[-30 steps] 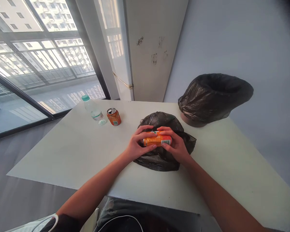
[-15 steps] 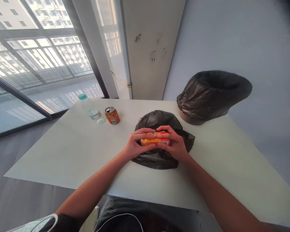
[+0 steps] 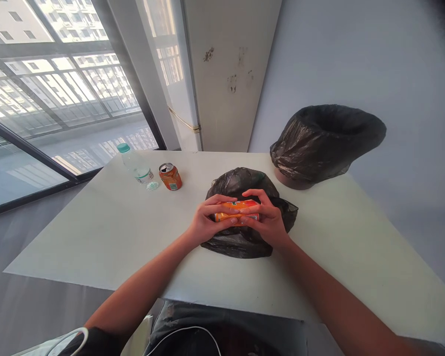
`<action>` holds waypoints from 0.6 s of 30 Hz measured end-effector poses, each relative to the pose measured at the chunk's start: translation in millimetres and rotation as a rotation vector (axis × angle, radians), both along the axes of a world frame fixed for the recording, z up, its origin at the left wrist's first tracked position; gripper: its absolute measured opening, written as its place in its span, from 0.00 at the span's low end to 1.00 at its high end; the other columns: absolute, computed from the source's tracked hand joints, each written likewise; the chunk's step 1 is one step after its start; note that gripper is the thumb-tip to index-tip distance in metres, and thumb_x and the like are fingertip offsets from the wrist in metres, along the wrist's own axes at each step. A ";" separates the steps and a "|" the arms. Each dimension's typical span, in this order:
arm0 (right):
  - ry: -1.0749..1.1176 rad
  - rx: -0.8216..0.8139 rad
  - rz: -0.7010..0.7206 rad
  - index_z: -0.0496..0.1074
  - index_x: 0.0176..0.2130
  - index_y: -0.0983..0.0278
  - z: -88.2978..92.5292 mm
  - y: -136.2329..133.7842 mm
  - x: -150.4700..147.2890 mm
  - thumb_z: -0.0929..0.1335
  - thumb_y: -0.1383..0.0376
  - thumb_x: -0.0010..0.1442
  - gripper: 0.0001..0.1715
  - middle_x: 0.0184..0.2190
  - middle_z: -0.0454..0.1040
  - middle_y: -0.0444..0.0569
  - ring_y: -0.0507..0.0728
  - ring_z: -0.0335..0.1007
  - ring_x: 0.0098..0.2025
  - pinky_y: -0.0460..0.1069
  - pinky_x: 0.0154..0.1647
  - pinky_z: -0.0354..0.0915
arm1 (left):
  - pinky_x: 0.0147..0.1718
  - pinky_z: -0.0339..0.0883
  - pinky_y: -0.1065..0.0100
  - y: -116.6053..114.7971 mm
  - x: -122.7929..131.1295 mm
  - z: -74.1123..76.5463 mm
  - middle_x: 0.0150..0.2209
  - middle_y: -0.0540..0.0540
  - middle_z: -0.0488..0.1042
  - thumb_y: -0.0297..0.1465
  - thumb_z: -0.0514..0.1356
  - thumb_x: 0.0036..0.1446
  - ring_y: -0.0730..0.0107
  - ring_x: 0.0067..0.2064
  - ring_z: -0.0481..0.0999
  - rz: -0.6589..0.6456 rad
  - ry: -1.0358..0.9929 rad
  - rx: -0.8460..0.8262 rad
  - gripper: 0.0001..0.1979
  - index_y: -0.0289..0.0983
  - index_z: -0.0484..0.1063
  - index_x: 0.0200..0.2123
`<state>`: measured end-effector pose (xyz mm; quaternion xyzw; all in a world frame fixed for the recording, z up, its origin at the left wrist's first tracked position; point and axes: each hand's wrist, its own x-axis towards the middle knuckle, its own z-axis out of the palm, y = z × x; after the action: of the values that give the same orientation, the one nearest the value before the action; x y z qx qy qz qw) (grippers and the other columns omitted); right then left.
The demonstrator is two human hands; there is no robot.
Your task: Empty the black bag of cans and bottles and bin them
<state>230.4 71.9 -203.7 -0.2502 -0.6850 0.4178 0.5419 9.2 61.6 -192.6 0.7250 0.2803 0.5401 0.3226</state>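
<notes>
An orange drink can (image 3: 228,209) lies sideways between my two hands. My left hand (image 3: 203,221) wraps its left end, fingers over the top and thumb below. At the other end my right hand (image 3: 272,222) grips it the same way, with the index finger lifted a little off the can. Beneath the can and both hands is a bunched black plastic bag (image 3: 241,247) on the white table. Whether the can rests on the bag or is held just above it, I cannot tell.
Toward the back left of the white table (image 3: 107,232) stand a clear plastic bottle (image 3: 138,167) with a green cap and another orange can (image 3: 170,177), upright and opened. A bin lined with a black bag (image 3: 311,148) stands at the back right by the wall.
My right index finger has lifted slightly from the can. Both hands still hold the can over the bag, and the view has shifted a little.
</notes>
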 end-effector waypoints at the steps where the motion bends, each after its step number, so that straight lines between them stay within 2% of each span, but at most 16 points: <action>1: 0.001 -0.003 -0.011 0.85 0.42 0.50 -0.1 -0.5 -0.5 0.79 0.61 0.64 0.05 0.59 0.68 0.47 0.59 0.78 0.48 0.57 0.51 0.78 | 0.51 0.78 0.57 -0.2 0.3 0.3 0.53 0.40 0.81 0.30 0.73 0.59 0.58 0.51 0.83 0.001 -0.002 -0.003 0.09 0.45 0.86 0.44; 7: 0.012 -0.026 -0.037 0.85 0.39 0.51 -0.6 -2.4 -3.4 0.78 0.60 0.65 0.00 0.58 0.67 0.47 0.58 0.77 0.48 0.58 0.52 0.78 | 0.51 0.77 0.56 -0.9 1.7 1.5 0.53 0.40 0.81 0.30 0.72 0.61 0.58 0.52 0.83 0.018 0.000 -0.014 0.06 0.43 0.86 0.42; 13: 0.011 -0.055 -0.044 0.84 0.36 0.54 1.1 -3.7 -5.7 0.78 0.58 0.65 0.05 0.57 0.69 0.49 0.60 0.75 0.50 0.58 0.51 0.78 | 0.51 0.78 0.56 -1.2 2.2 0.9 0.53 0.39 0.81 0.31 0.71 0.62 0.58 0.53 0.82 0.032 0.000 -0.029 0.03 0.42 0.86 0.40; 18: 0.002 -0.054 -0.045 0.84 0.39 0.53 0.9 -2.1 -4.7 0.78 0.59 0.65 0.02 0.60 0.67 0.48 0.61 0.74 0.55 0.58 0.55 0.78 | 0.53 0.77 0.54 -2.0 2.1 1.6 0.53 0.39 0.81 0.32 0.72 0.61 0.57 0.52 0.83 0.039 -0.010 -0.065 0.03 0.42 0.86 0.40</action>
<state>225.7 69.8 -202.8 -0.2796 -0.6673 0.4240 0.5447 11.3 59.6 -190.9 0.7058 0.3102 0.5404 0.3369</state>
